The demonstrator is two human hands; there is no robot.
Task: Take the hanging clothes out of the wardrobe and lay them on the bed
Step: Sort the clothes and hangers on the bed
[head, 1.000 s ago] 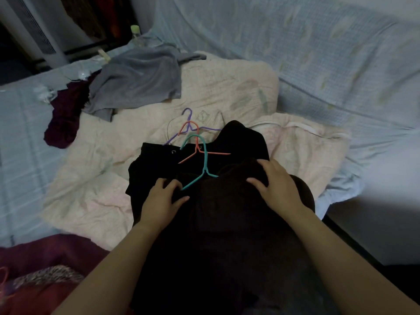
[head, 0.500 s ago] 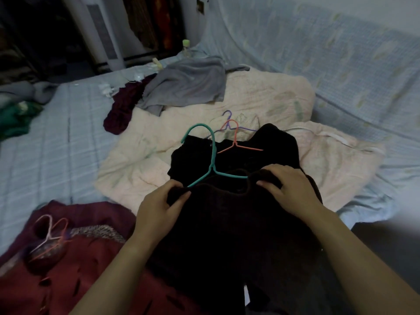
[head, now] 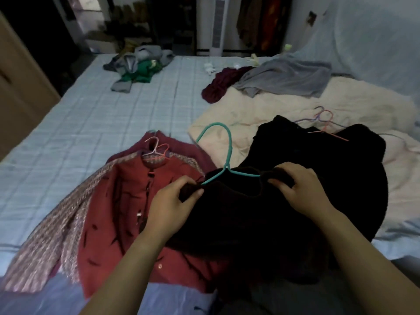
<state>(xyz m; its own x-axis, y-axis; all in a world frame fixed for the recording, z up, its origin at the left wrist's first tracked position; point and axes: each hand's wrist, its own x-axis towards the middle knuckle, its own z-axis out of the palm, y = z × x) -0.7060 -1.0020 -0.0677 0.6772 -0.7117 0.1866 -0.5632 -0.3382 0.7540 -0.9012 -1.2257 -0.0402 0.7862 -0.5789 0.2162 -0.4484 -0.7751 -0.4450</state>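
A black garment [head: 245,219] on a teal hanger [head: 223,155] lies on the bed [head: 95,123] in front of me. My left hand [head: 172,201] pinches its left shoulder beside the hanger arm. My right hand [head: 300,189] grips its right shoulder at the collar. More black clothes [head: 318,155] lie under and behind it, with an orange and a purple hanger [head: 323,122] on top. To the left lies a red patterned garment [head: 127,214] on pink hangers [head: 156,151].
A cream quilt [head: 261,114] covers the bed's right side, with a grey garment [head: 286,78] and a maroon one [head: 218,87] behind it. A grey and green pile [head: 138,69] lies at the far end. A white tower fan [head: 211,26] and hanging clothes stand beyond the bed.
The view has swung left, bringing the red garment and the bed's far end into sight. Both hands have closed on the black garment's shoulders, and the teal hanger's hook now points up-left.
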